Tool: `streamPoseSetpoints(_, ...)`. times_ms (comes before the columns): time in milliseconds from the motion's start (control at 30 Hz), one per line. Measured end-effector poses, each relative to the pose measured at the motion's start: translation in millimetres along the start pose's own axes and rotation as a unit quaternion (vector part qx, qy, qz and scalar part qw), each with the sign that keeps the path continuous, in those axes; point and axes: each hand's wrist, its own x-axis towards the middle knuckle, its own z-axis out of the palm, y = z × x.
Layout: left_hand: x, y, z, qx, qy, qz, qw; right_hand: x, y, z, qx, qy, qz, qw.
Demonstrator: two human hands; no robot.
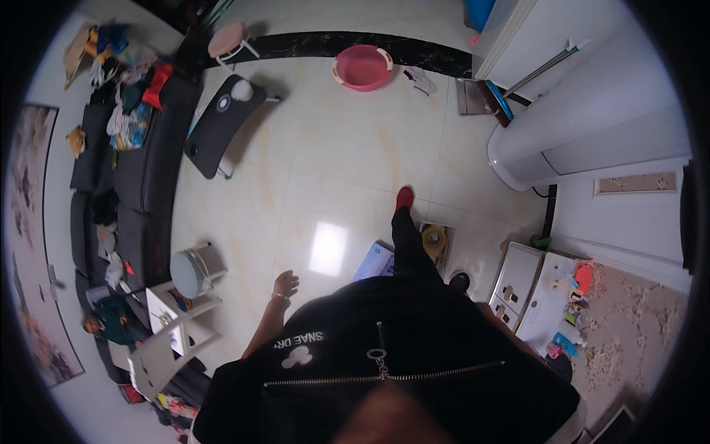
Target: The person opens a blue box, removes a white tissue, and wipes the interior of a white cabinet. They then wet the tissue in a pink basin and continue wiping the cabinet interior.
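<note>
My left hand [287, 284] hangs over the pale tiled floor [244, 233], fingers slightly apart, holding nothing. A light band circles its wrist. Of my right arm only the forearm [510, 333] shows beside my dark top; the right hand is hidden behind my body. Before me, one foot in a red shoe [405, 197] is stretched forward on the tiles. A blue and white flat box [374, 262] lies by that leg. On its other side sits a shallow box [450, 236] with a yellow ring-shaped object [434, 238], perhaps a tape roll.
Ahead stand a pink basin [363, 69], a dustpan [470, 95] and a blue broom [499, 101]. At left are a black folding table [222, 133], a round stool [187, 273], a white chair [161, 361] and a cluttered sofa [130, 177] with a seated person [113, 322]. A white cabinet [516, 277] stands right.
</note>
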Motion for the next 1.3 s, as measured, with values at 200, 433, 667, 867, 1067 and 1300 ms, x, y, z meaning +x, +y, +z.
streamPoseSetpoints(200, -1.8, 142.7, 56.5, 0.118, -0.069, 0.059, 0.989, -6.9, -198.7, -7.3, 0.055, -0.08, -0.19, 0.977)
streamPoseSetpoints(433, 1.3, 253.7, 147.7, 0.077, -0.122, 0.103, 0.984, 22.4, -351.2, -74.7, 0.016, 0.027, -0.173, 0.984)
streamPoseSetpoints(667, 50.8, 313.7, 127.6, 0.11, -0.093, 0.013, 0.989, -9.4, -468.3, -74.5, 0.067, 0.052, -0.21, 0.974)
streamPoseSetpoints(867, 142.7, 455.0, 177.5, 0.154, -0.126, 0.114, 0.973, -1.0, -445.3, -47.0, 0.13, 0.057, -0.086, 0.986)
streamPoseSetpoints(1067, 175.0, 596.0, 241.9, 0.168, -0.088, 0.172, 0.967, -4.1, -488.3, -21.5, 0.025, 0.035, -0.019, 0.999)
streamPoseSetpoints(1300, 195.7, 622.1, 323.3, 0.098, -0.075, 0.098, 0.987, 217.9, -566.9, -91.3, 0.037, -0.074, -0.068, 0.994)
